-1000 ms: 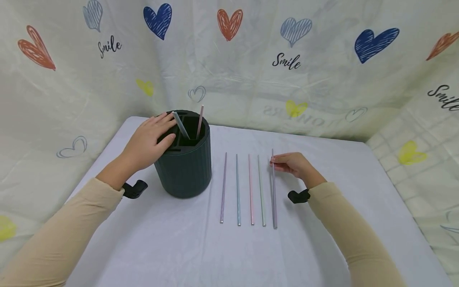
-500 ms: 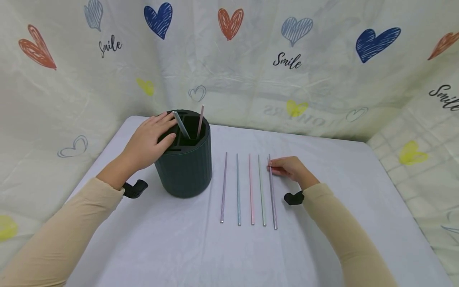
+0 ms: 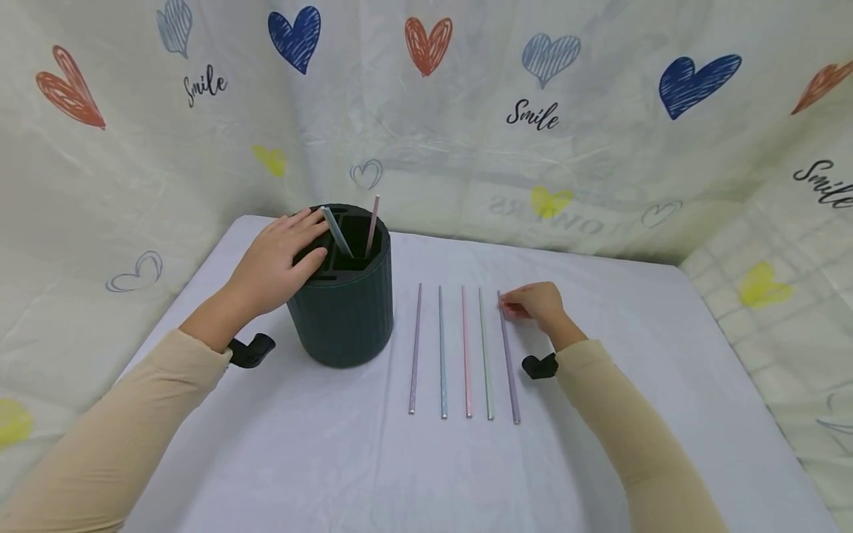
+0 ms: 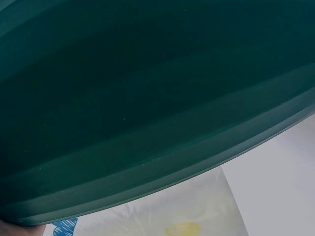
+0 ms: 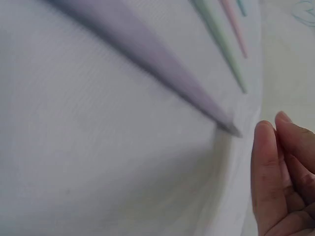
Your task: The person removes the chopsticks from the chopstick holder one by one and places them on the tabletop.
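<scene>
My left hand (image 3: 276, 259) rests on the dark green ribbed holder (image 3: 343, 322), fingers stretched over its divided top and thumb on the rim. The holder's wall fills most of the left wrist view. A grey-blue stick (image 3: 336, 233) and a pink stick (image 3: 372, 226) lean inside. My right hand (image 3: 536, 303) is beside the far end of a slim purple stick (image 3: 509, 363) lying on the table. In the right wrist view, thumb and forefinger are close together with nothing between them, apart from the stick's tip.
To the left of the purple stick, a green stick (image 3: 486, 355), a pink stick (image 3: 466, 355), a blue stick (image 3: 442, 355) and a lilac stick (image 3: 416, 352) lie in a row on the white-covered table (image 3: 413, 481). A heart-printed curtain (image 3: 453, 133) hangs behind.
The purple stick's raised far end has come down to the table and my right hand has let it go. That hand has shifted slightly left. The left hand has not moved.
</scene>
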### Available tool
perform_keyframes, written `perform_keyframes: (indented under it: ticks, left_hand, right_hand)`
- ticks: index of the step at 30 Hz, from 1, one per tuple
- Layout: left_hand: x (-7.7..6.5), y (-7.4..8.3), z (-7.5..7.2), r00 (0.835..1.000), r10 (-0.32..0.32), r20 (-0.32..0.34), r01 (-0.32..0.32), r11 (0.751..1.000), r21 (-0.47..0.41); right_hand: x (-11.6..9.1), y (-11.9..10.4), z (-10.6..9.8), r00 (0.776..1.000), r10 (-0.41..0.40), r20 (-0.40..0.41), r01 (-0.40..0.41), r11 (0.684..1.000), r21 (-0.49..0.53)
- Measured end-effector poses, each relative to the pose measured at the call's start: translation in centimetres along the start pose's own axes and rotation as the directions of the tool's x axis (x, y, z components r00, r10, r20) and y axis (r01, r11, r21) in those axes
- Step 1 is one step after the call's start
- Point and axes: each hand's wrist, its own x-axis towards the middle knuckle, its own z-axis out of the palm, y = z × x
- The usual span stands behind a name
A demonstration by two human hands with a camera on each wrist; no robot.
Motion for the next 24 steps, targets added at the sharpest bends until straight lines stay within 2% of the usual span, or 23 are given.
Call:
perform_keyframes:
  ticks: [3, 5, 10, 16, 24]
  left_hand:
    - [0.0, -0.1, 0.1, 1.000, 0.002, 0.000, -0.002, 1.000, 0.003]
    - [0.0, -0.1, 0.1, 1.000, 0.002, 0.002, -0.002, 1.000, 0.002]
    - [0.0, -0.1, 0.1, 1.000, 0.000, 0.003, 0.000, 1.000, 0.002]
    - [-0.1, 0.0, 0.0, 1.000, 0.003, 0.006, -0.003, 1.000, 0.002]
    - [-0.1, -0.1, 0.1, 1.000, 0.006, 0.001, -0.006, 1.000, 0.002]
  right_hand:
    - [-0.8, -1.2, 0.5, 0.995, -0.101, -0.012, 0.102, 0.992, 0.078]
    - [-1.6, -2.4, 1.3, 0.987, -0.162, 0.012, 0.159, 0.979, 0.125]
    - [-3.6, -5.6, 4.1, 0.949, -0.309, 0.059, 0.293, 0.937, 0.192]
    - [-6.0, -8.7, 7.8, 0.890, -0.444, 0.099, 0.402, 0.870, 0.286]
    - [-8.6, -11.3, 11.7, 0.798, -0.591, 0.118, 0.511, 0.768, 0.385]
